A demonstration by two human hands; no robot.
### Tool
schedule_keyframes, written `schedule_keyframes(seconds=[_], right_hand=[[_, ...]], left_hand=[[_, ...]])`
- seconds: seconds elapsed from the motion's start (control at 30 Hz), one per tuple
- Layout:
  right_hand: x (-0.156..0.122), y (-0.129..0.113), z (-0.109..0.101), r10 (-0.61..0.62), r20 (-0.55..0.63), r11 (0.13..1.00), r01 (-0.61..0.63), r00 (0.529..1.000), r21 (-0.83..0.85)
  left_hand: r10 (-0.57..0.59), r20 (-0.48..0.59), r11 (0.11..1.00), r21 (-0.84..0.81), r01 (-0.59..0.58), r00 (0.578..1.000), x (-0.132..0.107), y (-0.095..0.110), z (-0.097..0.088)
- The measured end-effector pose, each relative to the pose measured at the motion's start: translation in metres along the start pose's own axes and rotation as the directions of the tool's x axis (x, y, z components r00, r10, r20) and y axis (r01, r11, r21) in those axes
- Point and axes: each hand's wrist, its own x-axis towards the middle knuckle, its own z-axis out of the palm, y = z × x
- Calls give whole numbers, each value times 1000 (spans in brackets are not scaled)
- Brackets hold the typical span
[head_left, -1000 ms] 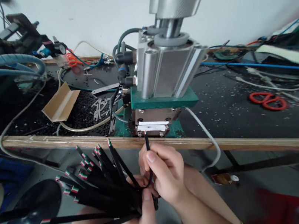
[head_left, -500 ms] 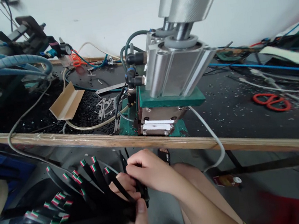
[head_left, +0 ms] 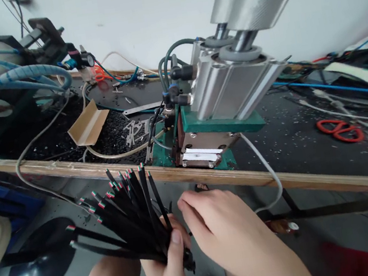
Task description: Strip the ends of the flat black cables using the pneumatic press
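My left hand (head_left: 166,265) is closed round a fanned bundle of black straps (head_left: 126,215) whose free ends carry green, white and red tips. The bundle spreads up and to the left, below the bench edge. My right hand (head_left: 218,225) lies just right of the bundle, fingers curled toward the straps at the gripped end; what its fingertips pinch is hidden. Above both hands stands a pneumatic press (head_left: 228,85) on a green base, with a white slot plate (head_left: 203,154) at its front.
A wooden bench edge (head_left: 300,178) runs across the view. On the bench lie red scissors (head_left: 340,130), a folded cardboard piece (head_left: 88,123), small metal clips (head_left: 136,131), hoses and cables. A black disc (head_left: 39,265) sits low at the left.
A second ago my right hand held one strap end up into the press slot. It has come down to the bundle, and the bundle dipped left, then swung back upright.
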Motion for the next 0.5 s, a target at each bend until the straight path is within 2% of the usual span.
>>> schedule_keyframes(seconds=[0.03,0.1,0.17,0.3,0.4,0.5], right_hand=[[-4,-3,-2,-51,-79,986,62,996,156],[-5,-7,-2,-112,-188,877,186,976,444],[2,-11,3,-146,-250,759,270,957,593],[21,-9,22,-109,-421,616,394,901,682],[30,-5,39,17,-544,494,466,839,734],[34,-4,48,166,-579,400,482,798,780]], left_hand=[[-75,-75,997,1,76,994,-5,-2,1],[-174,-244,982,34,188,954,-14,-8,2],[-196,-359,967,84,240,913,-21,-12,3],[-174,-332,972,91,215,927,-20,-9,12],[-167,-272,984,13,177,948,-15,-1,21],[-161,-245,987,-47,154,956,-11,2,26]])
